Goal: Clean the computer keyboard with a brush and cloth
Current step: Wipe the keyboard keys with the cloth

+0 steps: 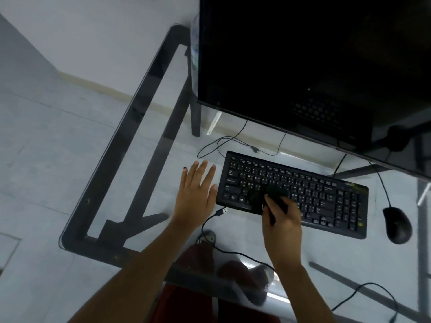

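One black keyboard [303, 194], brush [268, 197] blurred.

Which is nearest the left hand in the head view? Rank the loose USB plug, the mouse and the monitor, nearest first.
Measured from the left hand, open on the glass desk:
1. USB plug, just right of the wrist, by the keyboard's near corner.
2. Monitor, behind and to the right.
3. Mouse, far right, beyond the keyboard.

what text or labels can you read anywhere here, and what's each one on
"Q", "W", "E", "Z": white letters on the left keys of the keyboard.
"Caps Lock": a key at its left edge, only just legible.
Other key legends, and a green mark at its top right corner: too small or blurred to read.
Monitor, mouse: no readable text.
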